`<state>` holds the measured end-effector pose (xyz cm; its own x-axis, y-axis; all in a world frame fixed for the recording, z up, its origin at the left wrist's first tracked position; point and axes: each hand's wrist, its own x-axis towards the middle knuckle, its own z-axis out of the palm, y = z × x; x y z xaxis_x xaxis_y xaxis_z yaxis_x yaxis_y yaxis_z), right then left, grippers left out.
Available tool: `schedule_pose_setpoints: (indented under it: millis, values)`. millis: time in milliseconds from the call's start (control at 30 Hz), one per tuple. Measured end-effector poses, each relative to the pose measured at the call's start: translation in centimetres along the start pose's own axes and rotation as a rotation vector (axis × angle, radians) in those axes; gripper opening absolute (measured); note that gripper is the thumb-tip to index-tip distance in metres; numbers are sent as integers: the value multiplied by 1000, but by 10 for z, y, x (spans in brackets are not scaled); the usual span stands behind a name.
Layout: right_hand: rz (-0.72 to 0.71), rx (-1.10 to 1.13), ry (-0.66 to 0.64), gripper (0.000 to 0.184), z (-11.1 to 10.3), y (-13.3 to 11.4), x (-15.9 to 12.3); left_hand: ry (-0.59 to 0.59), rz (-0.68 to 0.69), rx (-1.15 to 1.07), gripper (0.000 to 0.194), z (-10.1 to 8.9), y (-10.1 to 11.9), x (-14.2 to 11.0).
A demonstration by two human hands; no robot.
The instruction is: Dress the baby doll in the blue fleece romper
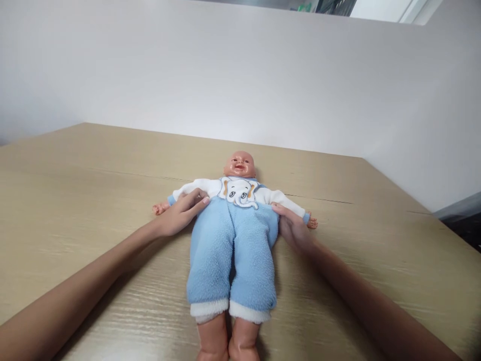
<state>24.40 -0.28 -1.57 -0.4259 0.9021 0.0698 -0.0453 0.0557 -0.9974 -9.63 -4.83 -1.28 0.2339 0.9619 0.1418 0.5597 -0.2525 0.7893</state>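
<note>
A baby doll (239, 164) lies on its back, head away from me, arms spread to both sides. It wears a white top (282, 199) with an elephant face (239, 191) on the chest and fluffy light-blue trousers (212, 245) with white cuffs. At the left of the doll's waist, my left hand (184, 211) is closed on the trouser edge, thumb on the front, fingers bent by the sleeve. My right hand (292, 225) grips the trousers' right side, its thumb over the front and its other fingers mostly hidden. The doll's bare lower legs (213, 337) point toward me.
The doll rests on a light wood-grain table (93, 200) with thin seams across it. A pale partition (225, 75) stands along the far edge. Beyond the right edge is a dark area (464, 220).
</note>
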Motion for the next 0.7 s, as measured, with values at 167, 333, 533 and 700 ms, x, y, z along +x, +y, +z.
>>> schedule_pose_setpoints:
  millis: [167, 333, 533, 700]
  values:
    - [-34, -90, 110, 38, 0, 6, -6, -46, 13, -186, 37, -3, -5, 3]
    - [-214, -678, 260, 30, -10, 9, -16, 90, 46, -122, 31, 2, -10, 3]
    - [-540, -1225, 384, 17, -51, 9, -30, 317, 125, 162, 22, 10, -6, 4]
    - [-468, -1204, 281, 56, -94, 16, -35, 433, 247, 144, 16, 13, 33, 17]
